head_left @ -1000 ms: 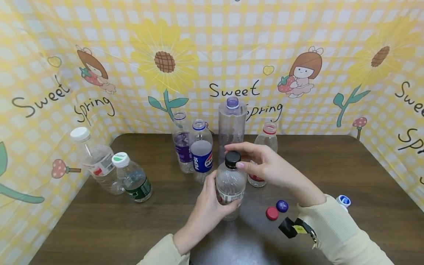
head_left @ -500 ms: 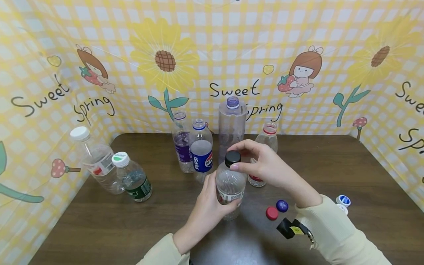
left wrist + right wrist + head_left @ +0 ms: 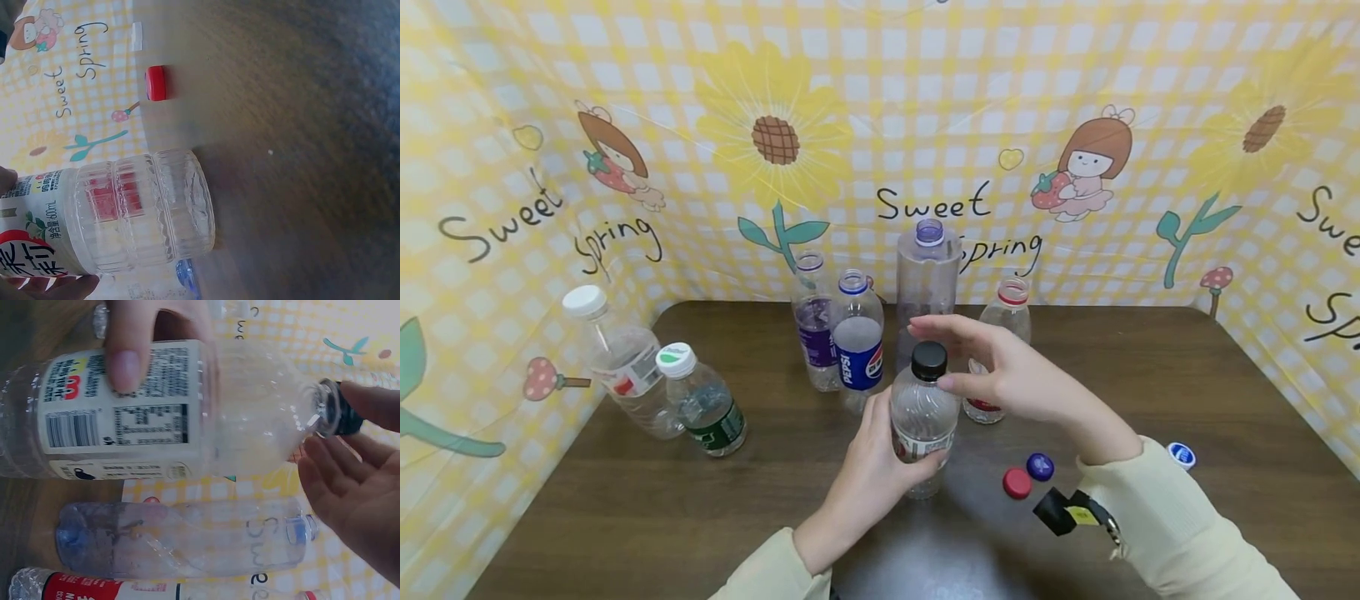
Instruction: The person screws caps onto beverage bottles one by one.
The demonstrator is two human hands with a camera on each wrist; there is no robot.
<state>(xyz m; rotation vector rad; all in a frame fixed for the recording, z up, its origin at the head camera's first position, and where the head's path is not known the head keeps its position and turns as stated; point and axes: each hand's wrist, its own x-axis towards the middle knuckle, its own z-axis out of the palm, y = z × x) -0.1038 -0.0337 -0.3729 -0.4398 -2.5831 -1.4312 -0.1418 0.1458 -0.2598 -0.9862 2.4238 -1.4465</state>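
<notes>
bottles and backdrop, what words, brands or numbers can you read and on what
"Sweet Spring": backdrop, repeated
"PEPSI": blue-labelled bottle
"净含量:600mL": clear bottle in the left hand
Too small, blurred or cut off: that bottle's other print, other bottle labels, cap prints, yellow tag

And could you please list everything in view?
Held bottle: one, clear, front centre
Pepsi bottle: one, clear, centre
Purple-label bottle: one, clear, beside Pepsi
Tall bottle: one, lilac, back
Red-rimmed bottle: one, clear, centre-right
White-capped bottles: two, clear, left
Loose caps: three, red, purple, blue-white, right
Table: one, brown, underneath
Cloth: one, yellow-white, behind
Wrist device: one, black, right cuff
Sleeves: two, cream, arms
Left hand: one, round held bottle
Right hand: one, at black cap
</notes>
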